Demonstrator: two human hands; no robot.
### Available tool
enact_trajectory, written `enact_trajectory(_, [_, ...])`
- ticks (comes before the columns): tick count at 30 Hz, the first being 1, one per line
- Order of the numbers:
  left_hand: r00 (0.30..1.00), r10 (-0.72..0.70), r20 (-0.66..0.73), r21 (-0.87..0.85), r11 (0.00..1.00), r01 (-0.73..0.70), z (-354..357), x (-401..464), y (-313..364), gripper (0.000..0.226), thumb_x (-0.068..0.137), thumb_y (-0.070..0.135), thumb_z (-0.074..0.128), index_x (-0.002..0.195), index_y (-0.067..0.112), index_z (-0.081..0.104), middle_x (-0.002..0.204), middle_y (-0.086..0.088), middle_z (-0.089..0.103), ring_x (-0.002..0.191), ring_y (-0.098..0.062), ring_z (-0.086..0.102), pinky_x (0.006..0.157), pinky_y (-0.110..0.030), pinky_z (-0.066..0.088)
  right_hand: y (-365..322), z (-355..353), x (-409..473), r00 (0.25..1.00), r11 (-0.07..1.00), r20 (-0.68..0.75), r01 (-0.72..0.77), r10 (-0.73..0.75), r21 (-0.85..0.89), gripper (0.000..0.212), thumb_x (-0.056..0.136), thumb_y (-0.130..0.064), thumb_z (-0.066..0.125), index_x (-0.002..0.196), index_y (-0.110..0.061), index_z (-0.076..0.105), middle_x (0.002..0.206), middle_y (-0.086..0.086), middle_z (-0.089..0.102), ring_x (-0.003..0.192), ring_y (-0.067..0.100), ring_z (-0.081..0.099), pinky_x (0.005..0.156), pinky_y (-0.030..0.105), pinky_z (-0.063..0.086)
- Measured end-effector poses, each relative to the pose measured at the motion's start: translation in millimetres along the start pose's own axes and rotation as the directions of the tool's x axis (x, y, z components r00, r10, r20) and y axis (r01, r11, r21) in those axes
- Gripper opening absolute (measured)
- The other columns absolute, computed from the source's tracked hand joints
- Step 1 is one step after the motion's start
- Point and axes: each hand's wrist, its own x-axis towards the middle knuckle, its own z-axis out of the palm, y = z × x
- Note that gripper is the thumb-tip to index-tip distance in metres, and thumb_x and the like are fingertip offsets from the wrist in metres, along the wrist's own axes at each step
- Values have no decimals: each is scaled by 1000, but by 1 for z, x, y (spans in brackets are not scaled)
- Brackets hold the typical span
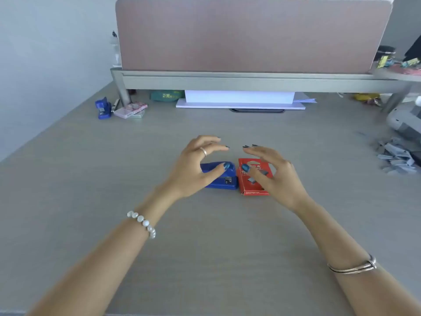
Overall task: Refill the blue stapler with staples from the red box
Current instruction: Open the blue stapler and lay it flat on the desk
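A small blue stapler [224,181] lies on the grey desk [205,236] at the centre, closed. Touching its right side lies the red staple box [247,187], flat and closed. My left hand [193,168] hovers just above the stapler with fingers spread and curved, holding nothing; it hides the stapler's left part. Over the red box my right hand [276,176] hovers the same way, fingers apart and empty, covering the box's right half.
A second blue stapler [103,108] and a pink card box [130,109] sit at the back left. A white stand [239,100] rests under the grey shelf [250,82]. Several loose staple strips [397,157] lie at the right edge.
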Motion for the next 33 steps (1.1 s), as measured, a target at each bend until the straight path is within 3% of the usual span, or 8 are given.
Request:
enact_trajectory(3, [997, -17, 74, 118, 993, 8, 4, 0, -4, 40, 75, 42, 63, 114, 31, 61, 102, 19, 56, 99, -4, 44, 91, -21, 36, 2, 5, 0, 999, 996, 15, -41, 42, -81, 42, 73, -16, 74, 112, -27, 62, 107, -23, 56, 92, -2, 58, 82, 7, 42])
enact_trajectory(5, [986, -72, 148, 130, 990, 52, 10, -1, -6, 43, 75, 41, 64, 116, 31, 59, 101, 18, 60, 96, -5, 47, 89, -25, 40, 2, 10, -2, 994, 993, 60, -91, 95, -75, 47, 69, -14, 76, 110, -32, 62, 106, -16, 60, 72, 6, 62, 73, 3, 42])
enact_trajectory(8, [981, -107, 162, 114, 990, 89, 15, -1, -9, 40, 79, 37, 65, 118, 34, 58, 112, 13, 63, 104, -8, 53, 91, -28, 44, -1, 14, -3, 991, 991, 98, -84, 94, -102, 49, 68, -13, 74, 110, -34, 60, 96, -23, 62, 80, -1, 57, 68, 2, 41])
enact_trajectory(11, [980, -129, 153, 94, 989, 116, 17, 0, -11, 34, 81, 39, 63, 114, 38, 58, 115, 13, 63, 105, -7, 54, 91, -28, 45, 6, 21, -2, 985, 980, 105, -116, 135, -164, 49, 67, -23, 73, 112, -33, 58, 98, -14, 66, 84, -7, 55, 72, 4, 43])
enact_trajectory(16, [975, -170, 146, 82, 984, 159, 17, -1, -5, 23, 80, 39, 62, 102, 41, 58, 107, 15, 64, 97, -5, 55, 82, -23, 43, 10, 29, 2, 984, 950, 99, -117, 151, -289, 24, 69, -28, 69, 93, -26, 65, 92, 4, 67, 93, 17, 54, 77, 40, 52])
enact_trajectory(29, [979, -164, 119, 32, 986, 162, 19, -4, -1, 20, 80, 35, 63, 99, 41, 60, 105, 20, 65, 100, -2, 54, 85, -22, 40, 21, 30, 1, 988, 936, 136, -20, 72, -351, 16, 74, -30, 72, 87, -21, 70, 91, -1, 70, 99, 21, 52, 88, 38, 43])
enact_trajectory(31, [980, -166, 111, -79, 981, 175, 15, -2, 0, 19, 79, 34, 64, 98, 39, 61, 100, 19, 65, 96, 1, 57, 85, -21, 42, 20, 30, 1, 988, 934, 136, -15, 68, -357, 16, 74, -28, 73, 87, -21, 70, 91, 0, 71, 99, 21, 52, 87, 36, 43])
enact_trajectory(33, [979, -200, 46, -388, 899, 202, 4, 1, 2, 17, 81, 24, 66, 96, 31, 62, 93, 15, 66, 85, 6, 58, 76, -12, 43, 20, 29, 2, 990, 932, 132, -5, 56, -362, 14, 73, -26, 74, 86, -21, 71, 91, 2, 71, 98, 23, 53, 87, 37, 44])
